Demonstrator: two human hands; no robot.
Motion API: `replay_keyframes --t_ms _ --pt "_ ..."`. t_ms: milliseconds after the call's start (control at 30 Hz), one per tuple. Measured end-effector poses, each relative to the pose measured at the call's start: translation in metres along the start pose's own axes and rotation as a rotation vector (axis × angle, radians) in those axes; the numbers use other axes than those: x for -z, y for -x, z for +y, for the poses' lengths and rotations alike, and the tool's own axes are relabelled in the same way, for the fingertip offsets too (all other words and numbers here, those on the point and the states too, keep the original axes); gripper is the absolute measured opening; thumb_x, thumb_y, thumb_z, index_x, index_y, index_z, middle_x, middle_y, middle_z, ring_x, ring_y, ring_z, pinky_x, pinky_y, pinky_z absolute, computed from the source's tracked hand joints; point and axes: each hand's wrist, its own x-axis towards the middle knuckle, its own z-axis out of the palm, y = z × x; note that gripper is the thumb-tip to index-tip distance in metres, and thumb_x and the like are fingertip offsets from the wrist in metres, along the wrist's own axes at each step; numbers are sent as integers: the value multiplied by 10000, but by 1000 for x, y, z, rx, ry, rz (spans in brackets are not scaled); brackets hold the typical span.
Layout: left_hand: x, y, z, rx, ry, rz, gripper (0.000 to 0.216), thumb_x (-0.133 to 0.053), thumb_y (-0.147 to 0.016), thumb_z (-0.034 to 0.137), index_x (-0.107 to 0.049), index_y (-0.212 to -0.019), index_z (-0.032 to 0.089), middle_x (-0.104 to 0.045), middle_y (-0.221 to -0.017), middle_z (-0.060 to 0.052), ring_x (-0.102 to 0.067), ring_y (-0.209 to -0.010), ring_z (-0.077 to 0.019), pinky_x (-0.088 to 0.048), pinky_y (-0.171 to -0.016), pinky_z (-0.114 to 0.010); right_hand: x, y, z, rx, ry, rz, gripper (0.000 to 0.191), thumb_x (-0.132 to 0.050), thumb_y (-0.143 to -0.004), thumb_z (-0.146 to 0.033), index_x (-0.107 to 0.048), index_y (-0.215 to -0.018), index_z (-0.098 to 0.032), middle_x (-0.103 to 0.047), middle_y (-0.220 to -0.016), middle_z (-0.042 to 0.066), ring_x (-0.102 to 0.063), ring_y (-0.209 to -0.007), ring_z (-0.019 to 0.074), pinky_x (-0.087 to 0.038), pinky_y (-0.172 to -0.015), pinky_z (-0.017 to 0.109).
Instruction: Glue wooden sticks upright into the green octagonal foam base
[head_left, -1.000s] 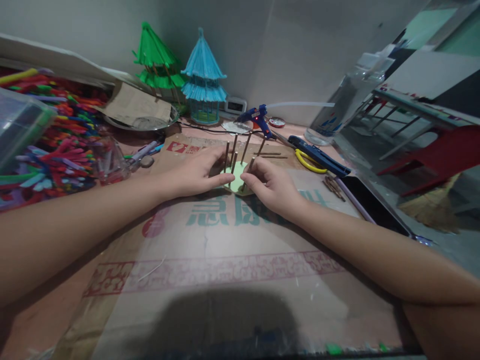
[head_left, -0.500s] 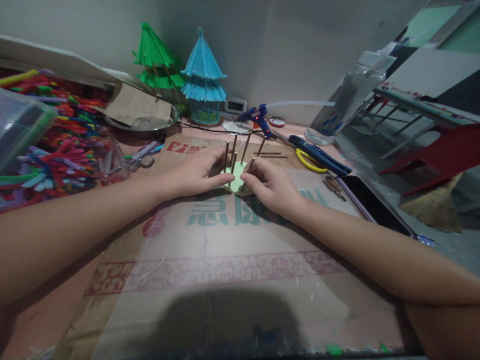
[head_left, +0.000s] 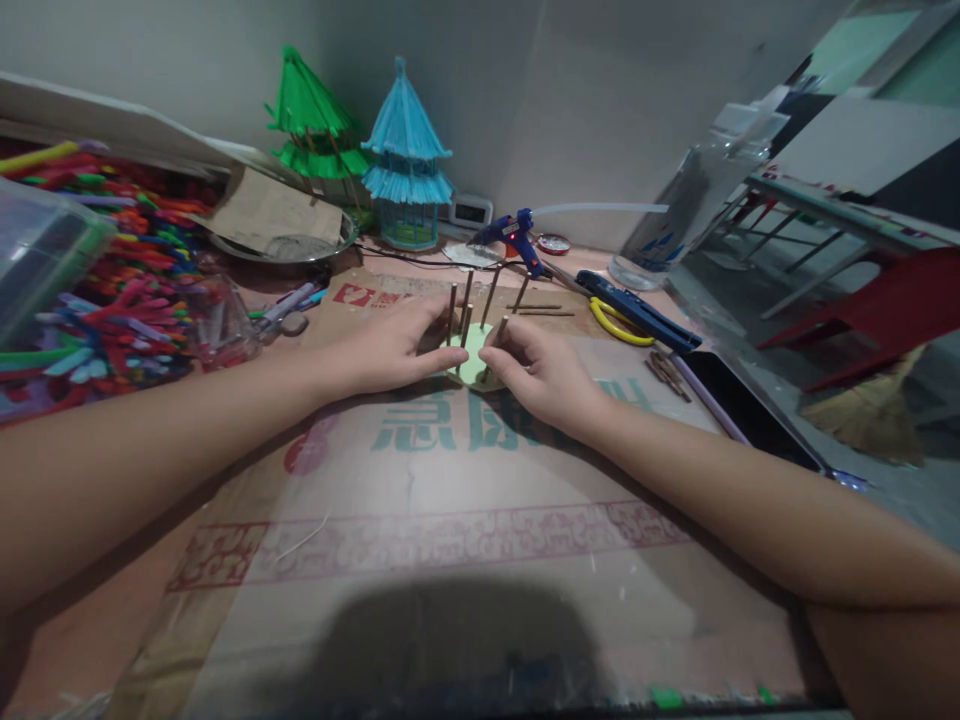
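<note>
A small pale-green round base (head_left: 474, 366) lies on the flattened cardboard (head_left: 465, 500), with several thin brown sticks (head_left: 466, 305) standing upright around its rim. My left hand (head_left: 390, 345) lies flat beside the base's left edge, fingers stretched out and fingertips pressing on it. My right hand (head_left: 544, 375) is closed in a pinch around one stick (head_left: 495, 345) at the base's near right side.
A blue glue gun (head_left: 514, 238), blue-and-yellow pliers (head_left: 637, 315) and loose sticks (head_left: 664, 370) lie behind and right. Green (head_left: 307, 120) and blue (head_left: 405, 150) straw pagodas stand at the wall. Coloured straws (head_left: 97, 280) pile at left. A tablet (head_left: 742, 410) lies right.
</note>
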Motion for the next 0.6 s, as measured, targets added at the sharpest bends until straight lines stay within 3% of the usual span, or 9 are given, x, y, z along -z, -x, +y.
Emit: replay_keyframes --t_ms 400,467,600 --pt "2 0 4 39 -11 7 572 -516 -959 600 -551 -1348 183 -659 -1294 -137 -628 -1151 -312 -478 -1014 -434 -2 1 -1 -50 -28 -6 170 -561 -954 -327 -517 -832 -217 -584 -705 -13 -520 -639 140 -381 -608 283" --pt "1 0 4 42 -17 11 569 -514 -962 594 -547 -1351 180 -652 -1314 -140 -621 -1172 -314 -473 -1028 -436 -4 2 -1 -66 -93 8 135 -597 -940 -335 -541 -949 -212 -561 -696 -32 -513 -622 133 -378 -596 277" --pt "2 0 5 39 -9 7 574 -516 -968 579 -528 -1377 178 -648 -1331 -143 -620 -1188 -312 -477 -1035 -431 -2 5 -2 -27 -216 53 447 -633 -934 -332 -440 -1315 -200 -494 -665 -79 -480 -571 132 -372 -569 281"
